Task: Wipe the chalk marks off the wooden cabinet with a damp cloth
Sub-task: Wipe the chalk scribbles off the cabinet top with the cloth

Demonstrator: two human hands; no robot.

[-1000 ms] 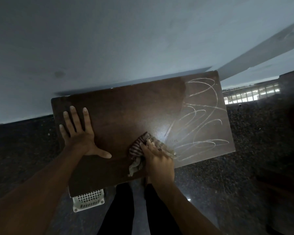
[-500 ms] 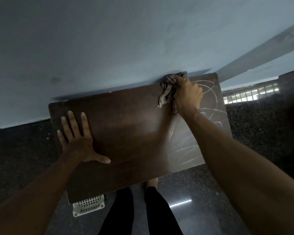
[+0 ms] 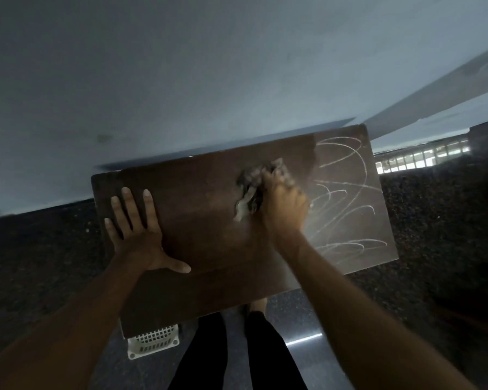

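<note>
Dark cabinet top: our left hand lies flat, right hand clutches the cloth, chalk marks just rightward

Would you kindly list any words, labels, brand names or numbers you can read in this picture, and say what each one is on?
There is no readable text.
The chalk marks on the cabinet are only loops and scribbles, not letters or numbers.
The cloth under the right hand shows no label, and it is blurred.
The white basket on the floor shows no brand.
</note>
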